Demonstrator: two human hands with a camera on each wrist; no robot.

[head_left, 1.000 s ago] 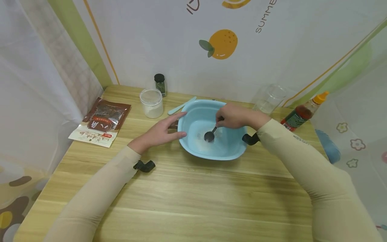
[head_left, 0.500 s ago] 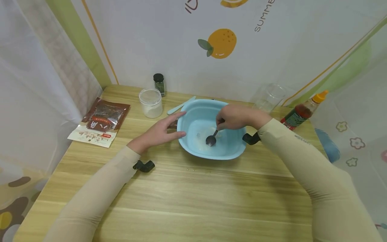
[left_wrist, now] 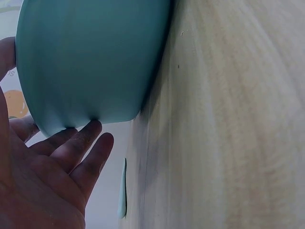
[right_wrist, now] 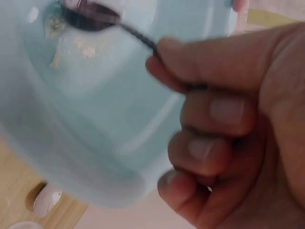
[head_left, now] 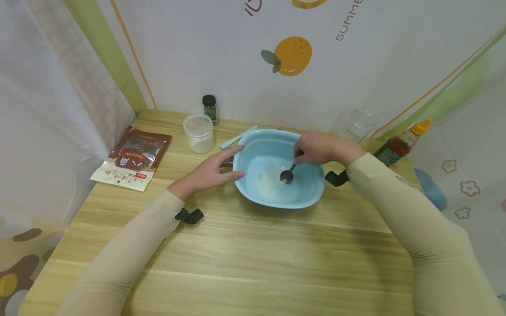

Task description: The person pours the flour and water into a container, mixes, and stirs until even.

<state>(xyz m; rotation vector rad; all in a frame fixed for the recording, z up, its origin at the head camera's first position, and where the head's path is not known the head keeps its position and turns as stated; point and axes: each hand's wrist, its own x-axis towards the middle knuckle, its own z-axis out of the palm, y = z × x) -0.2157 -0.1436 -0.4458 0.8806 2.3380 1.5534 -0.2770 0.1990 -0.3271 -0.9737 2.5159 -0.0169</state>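
Observation:
A light blue plastic basin (head_left: 280, 195) stands on the wooden table with whitish powder and wet residue on its floor. My right hand (head_left: 318, 148) pinches the handle of a dark metal spoon (head_left: 286, 176) between thumb and index finger. The spoon's bowl is down inside the basin, right of the white patch. In the right wrist view the other fingers curl into the palm. My left hand (head_left: 209, 173) holds the basin's left side, thumb and index finger over the rim. In the left wrist view, its other fingers (left_wrist: 76, 148) press the outer wall from outside.
Behind the basin lies a pale blue spatula-like utensil (head_left: 237, 138). A jar of white powder (head_left: 199, 138) and a black-capped bottle (head_left: 210, 109) stand back left. Brown spice packets (head_left: 134, 158) lie far left. A clear glass (head_left: 357, 125) and a red sauce bottle (head_left: 397, 145) stand right.
The spoon first dips slightly toward me in the basin, then moves right and a little back with my right hand, uncovering more white residue. My left hand stays on the rim.

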